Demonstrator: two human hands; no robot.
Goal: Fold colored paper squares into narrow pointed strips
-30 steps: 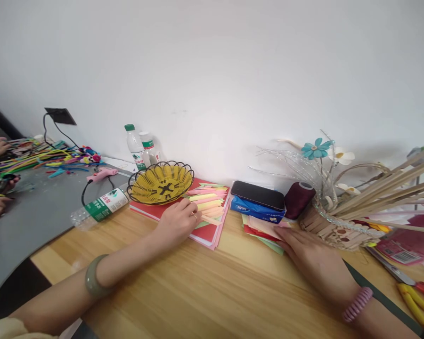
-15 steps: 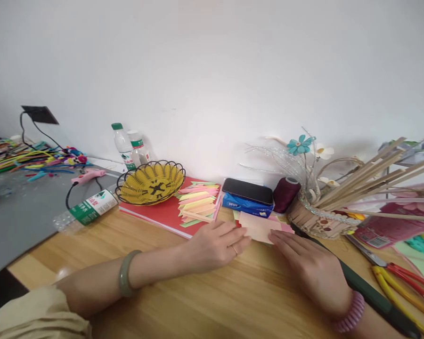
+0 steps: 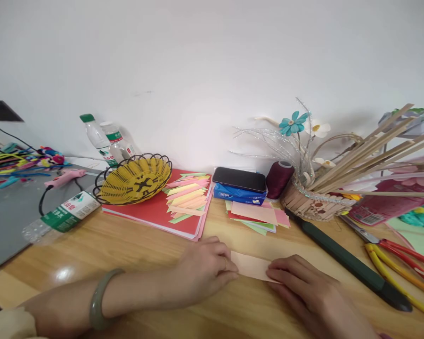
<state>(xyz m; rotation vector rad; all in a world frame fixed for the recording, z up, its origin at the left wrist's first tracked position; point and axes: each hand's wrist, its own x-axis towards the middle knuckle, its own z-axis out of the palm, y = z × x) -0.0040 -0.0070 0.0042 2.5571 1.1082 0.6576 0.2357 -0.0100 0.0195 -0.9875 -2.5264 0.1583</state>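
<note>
A small peach paper sheet [image 3: 251,266] lies low over the wooden table, stretched between my two hands. Its left end is pinched by my left hand [image 3: 208,270], which has a ring and a green bangle on its wrist. The right end sits under the fingers and thumb of my right hand [image 3: 309,287]. Just beyond is a small stack of coloured paper [image 3: 256,214] with a peach sheet on top. Folded paper strips [image 3: 188,197] in pink, yellow, orange and green lie on a red paper stack [image 3: 151,217] farther left.
A yellow woven basket [image 3: 141,181] rests on the red stack. Behind the loose sheets, a phone [image 3: 238,179] lies on a blue tissue pack [image 3: 238,193] beside a dark thread spool [image 3: 280,180]. To the right are a dark green bar [image 3: 353,261], scissors [image 3: 406,256] and a wooden-sided basket [image 3: 318,205].
Both hands have drawn back from the coloured stack toward me, now with a peach sheet between them. The camera view has shifted a little to the right.
</note>
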